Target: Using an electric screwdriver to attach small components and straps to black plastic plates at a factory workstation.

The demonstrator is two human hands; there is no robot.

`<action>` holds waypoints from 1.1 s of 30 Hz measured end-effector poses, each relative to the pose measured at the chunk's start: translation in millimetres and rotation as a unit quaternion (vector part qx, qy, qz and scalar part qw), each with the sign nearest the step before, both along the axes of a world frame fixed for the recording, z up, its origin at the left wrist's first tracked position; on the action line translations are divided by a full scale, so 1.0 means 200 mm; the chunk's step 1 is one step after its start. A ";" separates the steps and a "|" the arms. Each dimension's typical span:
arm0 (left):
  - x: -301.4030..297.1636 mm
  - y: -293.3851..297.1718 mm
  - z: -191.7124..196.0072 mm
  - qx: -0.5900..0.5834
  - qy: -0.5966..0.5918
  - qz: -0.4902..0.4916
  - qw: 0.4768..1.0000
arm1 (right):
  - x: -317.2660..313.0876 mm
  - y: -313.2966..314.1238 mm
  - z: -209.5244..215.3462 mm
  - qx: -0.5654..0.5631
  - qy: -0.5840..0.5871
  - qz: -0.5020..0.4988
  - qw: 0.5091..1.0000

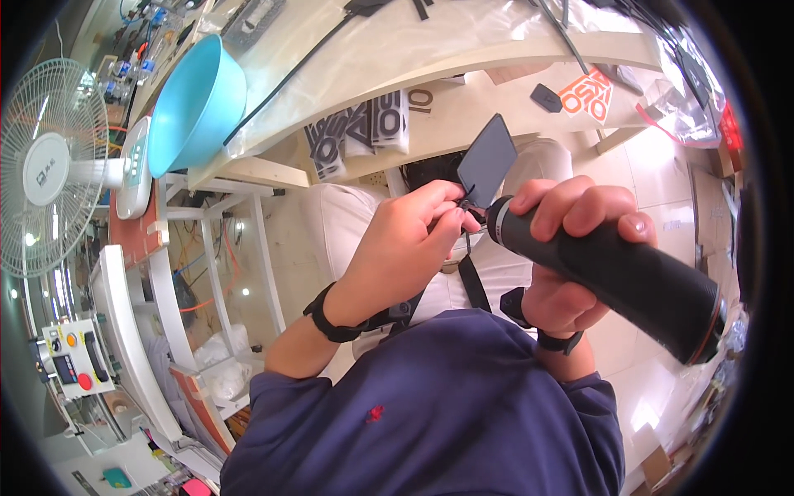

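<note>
In front of my body my right hand (579,223) wraps round a thick black cylindrical tool (633,281). Its narrow end, with a light ring, points left toward my other hand. My left hand (418,236) has its fingers pinched on a small dark part close to that end; the fingers hide most of it. Just beyond the fingertips a flat dark grey rectangular piece (488,161) with rounded corners stands tilted. It seems joined to the pinched part, but I cannot tell how. A black strap (473,285) hangs below the hands.
A pale workbench (463,74) runs across the far side, with a lower shelf holding printed packets (360,132), an orange-and-white card (589,95) and a small dark block (546,97). At left are a turquoise bowl (198,107), a fan (50,169) and a button control box (76,360).
</note>
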State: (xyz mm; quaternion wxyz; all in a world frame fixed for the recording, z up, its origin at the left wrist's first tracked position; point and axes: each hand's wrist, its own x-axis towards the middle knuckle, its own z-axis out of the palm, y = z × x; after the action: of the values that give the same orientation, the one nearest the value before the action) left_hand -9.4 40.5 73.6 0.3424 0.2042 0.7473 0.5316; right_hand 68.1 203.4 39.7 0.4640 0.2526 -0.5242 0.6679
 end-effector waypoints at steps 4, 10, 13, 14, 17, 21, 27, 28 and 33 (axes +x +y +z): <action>0.01 -0.01 -0.03 0.010 0.080 -0.017 0.997 | 0.01 -0.02 0.02 0.010 -0.010 -0.009 1.000; -0.04 -0.04 0.02 -0.005 0.047 -0.069 0.996 | 0.03 -0.02 0.04 0.015 -0.023 0.026 0.999; -0.04 -0.04 0.02 0.016 0.041 -0.068 0.997 | 0.05 -0.04 0.08 0.027 -0.059 0.011 0.998; -0.04 -0.05 0.02 0.019 0.038 -0.063 0.997 | 0.05 -0.05 0.08 0.031 -0.062 0.016 0.997; -0.05 -0.06 0.02 0.009 0.054 -0.066 0.996 | 0.03 -0.06 0.05 0.048 -0.034 0.022 0.998; -0.04 -0.07 0.00 0.007 0.064 -0.064 0.996 | 0.01 -0.09 0.03 0.041 -0.014 0.014 0.999; -0.08 -0.08 -0.01 -0.009 0.047 -0.074 0.996 | -0.01 -0.10 0.03 0.069 -0.029 0.021 0.997; -0.09 -0.08 0.00 -0.017 0.044 -0.080 0.996 | -0.01 -0.10 0.04 0.070 -0.026 0.023 0.997; -0.11 -0.07 -0.05 -0.027 0.094 -0.106 0.990 | -0.03 -0.10 -0.02 0.021 -0.011 0.049 0.999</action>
State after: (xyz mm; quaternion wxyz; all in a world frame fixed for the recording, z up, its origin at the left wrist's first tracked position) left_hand -32.1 25.9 63.3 0.3307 0.3221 0.7642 0.4505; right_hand 62.2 183.6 34.8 0.4197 0.2804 -0.5304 0.6811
